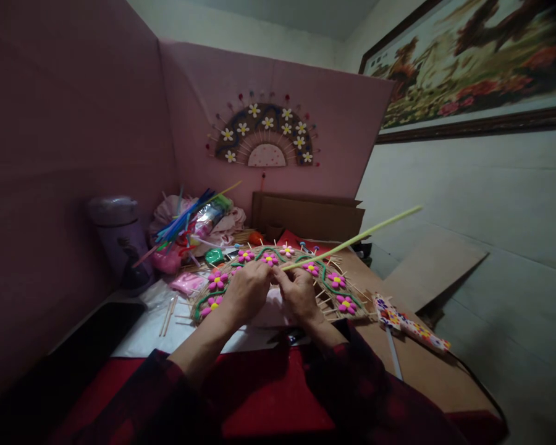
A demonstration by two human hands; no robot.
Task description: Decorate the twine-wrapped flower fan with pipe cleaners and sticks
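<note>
sleeves: dark red plaid, both forearms reach forward over the red cloth [259,395] at the near edge of the desk [426,371].
left hand [246,290]: grip closed, fingertips pinched at the near end of the pale green stem; whether it also presses the fan below, cannot tell.
right hand [300,292]: grip closed too, pinching the same stem end just beside the left fingertips; the two hands touch.
pale green stem [352,240]: thin, straight pipe-cleaner-like stick, held at its near end over the middle of the fan.
stem axis: long axis runs from the hands up and to the right, free tip points to the far right, lifted off the desk.
stem handling: judged very light, bendy, fuzzy rather than slippery; kinks if squeezed mid-length, so hold near the end being worked.
stick fan [278,278]: half-round of thin sticks, flat on the desk under the hands, with pink flowers [217,280] and green cord; judged light and fragile, the sticks snap easily, best lifted at the hub.
patterned strip [410,323]: flowered strip lying to the right, apart from the fan.
supplies [189,222]: bundle of coloured stems behind the fan, left.
bottle [118,238]: grey lidded, far left.
finished fan [264,136]: dark one with white flowers, fixed on the pink board.
picture [472,68]: framed, on the right wall.
</note>
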